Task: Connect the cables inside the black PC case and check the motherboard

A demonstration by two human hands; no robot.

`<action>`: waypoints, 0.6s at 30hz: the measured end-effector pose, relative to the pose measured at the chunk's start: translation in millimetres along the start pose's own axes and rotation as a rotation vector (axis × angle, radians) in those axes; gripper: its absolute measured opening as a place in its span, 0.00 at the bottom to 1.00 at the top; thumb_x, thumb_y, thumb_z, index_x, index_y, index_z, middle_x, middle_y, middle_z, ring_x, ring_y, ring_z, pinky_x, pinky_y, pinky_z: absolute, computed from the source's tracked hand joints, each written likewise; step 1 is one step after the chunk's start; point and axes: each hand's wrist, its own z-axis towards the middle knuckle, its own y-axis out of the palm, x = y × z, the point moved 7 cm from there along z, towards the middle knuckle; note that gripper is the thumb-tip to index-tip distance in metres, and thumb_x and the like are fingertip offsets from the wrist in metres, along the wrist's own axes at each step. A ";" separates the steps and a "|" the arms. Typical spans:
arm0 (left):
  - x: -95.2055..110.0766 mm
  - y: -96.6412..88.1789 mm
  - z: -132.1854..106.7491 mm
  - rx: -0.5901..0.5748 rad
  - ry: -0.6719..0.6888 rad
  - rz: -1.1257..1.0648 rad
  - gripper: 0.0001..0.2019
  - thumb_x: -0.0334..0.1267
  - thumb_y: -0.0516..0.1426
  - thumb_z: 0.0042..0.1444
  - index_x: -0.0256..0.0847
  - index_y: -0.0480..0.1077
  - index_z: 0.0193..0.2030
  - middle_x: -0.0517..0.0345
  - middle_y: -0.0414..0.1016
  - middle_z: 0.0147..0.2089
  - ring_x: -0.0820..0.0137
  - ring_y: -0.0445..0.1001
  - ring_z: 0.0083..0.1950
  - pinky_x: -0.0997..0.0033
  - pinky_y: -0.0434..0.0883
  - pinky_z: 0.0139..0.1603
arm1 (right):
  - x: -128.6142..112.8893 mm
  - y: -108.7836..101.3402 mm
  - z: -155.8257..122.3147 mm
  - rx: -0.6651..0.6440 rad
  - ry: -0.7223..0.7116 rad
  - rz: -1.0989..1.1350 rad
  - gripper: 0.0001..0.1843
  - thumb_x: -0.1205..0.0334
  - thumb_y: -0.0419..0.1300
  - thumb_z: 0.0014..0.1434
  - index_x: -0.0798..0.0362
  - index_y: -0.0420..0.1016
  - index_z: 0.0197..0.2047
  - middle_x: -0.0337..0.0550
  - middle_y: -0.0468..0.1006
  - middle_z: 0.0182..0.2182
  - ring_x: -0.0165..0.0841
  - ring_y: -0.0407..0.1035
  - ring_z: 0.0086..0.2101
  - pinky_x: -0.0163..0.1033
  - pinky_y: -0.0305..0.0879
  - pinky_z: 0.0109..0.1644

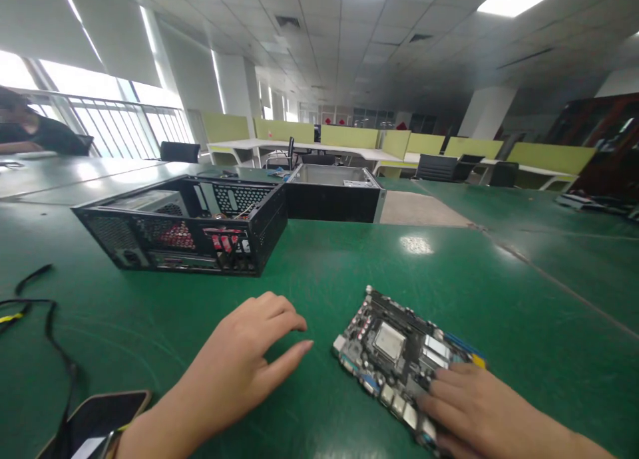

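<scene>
A computer motherboard (394, 352) lies flat on the green table (349, 266) in front of me, its silver processor facing up. My right hand (474, 406) rests on the board's near right corner, fingers laid flat over it. My left hand (249, 359) lies palm down on the table just left of the board, fingers apart and a little curled, holding nothing. An open black computer case (184, 226) stands farther back on the left, with red parts showing inside.
A second black case (332, 193) with a bare metal inside sits behind the first. Black cables (44, 312) trail along the left edge, and a phone (100, 419) lies at the near left. A person sits at far left; desks and chairs fill the background.
</scene>
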 end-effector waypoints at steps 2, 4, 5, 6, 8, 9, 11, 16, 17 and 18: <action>-0.3 0.6 0.5 0.002 -0.002 0.006 0.04 0.38 0.54 0.62 0.43 0.68 0.41 0.58 0.70 0.39 0.65 0.68 0.41 0.64 0.65 0.40 | -13.7 3.1 35.1 -0.058 -0.095 -0.042 0.10 0.55 0.51 0.62 0.50 0.68 0.37 0.39 0.72 0.31 0.33 0.64 0.32 0.40 0.55 0.33; -0.6 1.5 0.6 0.001 -0.006 0.012 0.05 0.38 0.53 0.62 0.43 0.68 0.41 0.58 0.70 0.39 0.65 0.68 0.41 0.64 0.65 0.40 | -12.2 1.5 78.4 -0.048 -0.153 -0.085 0.13 0.51 0.53 0.62 0.50 0.68 0.42 0.40 0.72 0.35 0.34 0.64 0.34 0.39 0.55 0.33; -0.8 2.1 0.4 -0.002 -0.007 0.014 0.04 0.38 0.53 0.62 0.43 0.68 0.41 0.58 0.70 0.39 0.65 0.68 0.41 0.64 0.65 0.40 | -6.6 0.2 99.3 -0.031 -0.172 -0.107 0.13 0.52 0.53 0.62 0.49 0.68 0.45 0.41 0.72 0.37 0.34 0.64 0.36 0.38 0.55 0.34; -1.0 2.9 -0.1 -0.008 -0.009 0.016 0.04 0.38 0.54 0.62 0.43 0.68 0.41 0.58 0.69 0.39 0.65 0.68 0.41 0.63 0.65 0.40 | 2.6 -0.2 117.8 -0.022 -0.177 -0.131 0.12 0.54 0.53 0.62 0.49 0.69 0.45 0.42 0.72 0.38 0.35 0.64 0.37 0.38 0.55 0.35; -1.4 4.8 -1.2 -0.024 -0.008 0.014 0.04 0.38 0.54 0.62 0.43 0.68 0.41 0.58 0.69 0.39 0.65 0.68 0.41 0.63 0.66 0.40 | 31.0 2.4 142.4 -0.028 -0.134 -0.176 0.09 0.58 0.52 0.63 0.50 0.71 0.42 0.43 0.72 0.38 0.34 0.64 0.39 0.38 0.55 0.37; -1.8 5.5 -1.7 -0.030 -0.007 0.011 0.04 0.38 0.54 0.62 0.43 0.68 0.41 0.58 0.69 0.39 0.65 0.68 0.41 0.63 0.66 0.41 | 49.0 4.6 146.7 -0.037 -0.085 -0.190 0.10 0.59 0.51 0.64 0.51 0.72 0.39 0.43 0.73 0.37 0.34 0.65 0.40 0.38 0.56 0.37; -3.0 6.1 -2.3 -0.035 -0.009 0.008 0.04 0.38 0.53 0.62 0.43 0.68 0.41 0.58 0.69 0.40 0.65 0.68 0.41 0.63 0.66 0.40 | 86.6 9.4 137.3 -0.055 0.054 -0.204 0.13 0.56 0.51 0.64 0.53 0.73 0.36 0.44 0.74 0.35 0.34 0.66 0.39 0.37 0.56 0.38; -5.2 4.1 0.7 -0.017 -0.017 0.013 0.05 0.39 0.53 0.62 0.42 0.69 0.41 0.57 0.70 0.39 0.65 0.68 0.41 0.63 0.66 0.40 | 114.2 13.7 46.7 -0.090 0.304 -0.110 0.18 0.49 0.48 0.65 0.51 0.74 0.41 0.43 0.77 0.32 0.33 0.69 0.31 0.36 0.55 0.32; -5.5 4.1 1.8 -0.019 -0.022 0.013 0.05 0.39 0.53 0.62 0.42 0.69 0.41 0.57 0.70 0.39 0.65 0.68 0.41 0.63 0.66 0.40 | 101.3 12.9 30.2 -0.092 0.281 -0.057 0.17 0.50 0.48 0.65 0.50 0.73 0.44 0.43 0.77 0.33 0.33 0.70 0.31 0.36 0.55 0.32; -5.7 4.2 2.9 -0.022 -0.026 0.013 0.05 0.39 0.53 0.62 0.42 0.69 0.41 0.57 0.70 0.40 0.65 0.68 0.41 0.63 0.66 0.40 | 84.0 11.5 17.7 -0.093 0.239 -0.005 0.17 0.51 0.48 0.66 0.49 0.71 0.47 0.42 0.77 0.34 0.32 0.70 0.32 0.36 0.55 0.33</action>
